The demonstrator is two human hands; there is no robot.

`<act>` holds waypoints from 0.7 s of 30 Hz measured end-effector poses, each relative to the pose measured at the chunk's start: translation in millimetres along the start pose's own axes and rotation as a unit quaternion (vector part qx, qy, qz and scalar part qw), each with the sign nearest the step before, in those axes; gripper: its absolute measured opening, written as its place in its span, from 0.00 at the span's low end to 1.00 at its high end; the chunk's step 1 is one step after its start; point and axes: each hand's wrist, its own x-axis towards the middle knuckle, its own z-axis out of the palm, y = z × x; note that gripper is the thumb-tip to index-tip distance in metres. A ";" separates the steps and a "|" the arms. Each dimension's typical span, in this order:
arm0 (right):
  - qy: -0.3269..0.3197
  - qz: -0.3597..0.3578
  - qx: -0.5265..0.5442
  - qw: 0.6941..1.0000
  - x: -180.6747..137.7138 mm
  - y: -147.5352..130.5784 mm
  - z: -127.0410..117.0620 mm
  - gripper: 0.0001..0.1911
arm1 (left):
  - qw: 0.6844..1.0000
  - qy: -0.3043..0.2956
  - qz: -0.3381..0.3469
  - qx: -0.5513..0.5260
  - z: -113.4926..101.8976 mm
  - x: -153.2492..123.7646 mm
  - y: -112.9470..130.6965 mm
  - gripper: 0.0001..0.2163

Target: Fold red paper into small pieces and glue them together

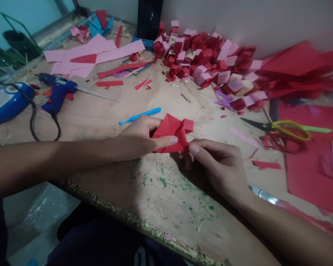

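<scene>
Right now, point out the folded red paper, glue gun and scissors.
Folded red paper [170,126]: head view, creased face.
Glue gun [57,91]: head view, blue body.
Scissors [273,126]: head view, near the pivot.

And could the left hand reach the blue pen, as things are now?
Probably yes: the blue pen lies just beyond the left hand, with nothing visible between them. That hand holds the red folded paper, though, so it would likely have to let go first.
</scene>
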 end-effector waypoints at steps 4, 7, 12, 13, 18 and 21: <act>0.011 0.013 -0.021 1.000 -0.7 -2.3 0.6 0.10 | 1.000 0.000 0.003 0.016 -0.5 -0.8 0.8 0.08; 0.009 0.014 -0.030 0.999 -0.4 -3.4 0.7 0.11 | 1.000 -0.006 0.004 0.025 -0.5 -1.5 1.2 0.08; 0.004 0.006 -0.039 0.999 0.7 -4.2 0.7 0.11 | 0.999 -0.009 0.018 0.032 0.6 -1.2 -0.2 0.09; 0.001 0.004 -0.039 0.999 0.8 -4.3 0.9 0.11 | 0.999 -0.009 0.021 0.034 0.9 -1.1 -0.6 0.09; -0.007 0.004 -0.038 0.999 0.2 -3.2 1.3 0.10 | 0.998 -0.023 0.042 0.050 0.8 -2.7 0.2 0.10; 0.006 0.012 -0.032 0.999 -0.4 -2.3 0.9 0.10 | 0.997 -0.025 0.042 0.055 0.3 -3.9 1.2 0.08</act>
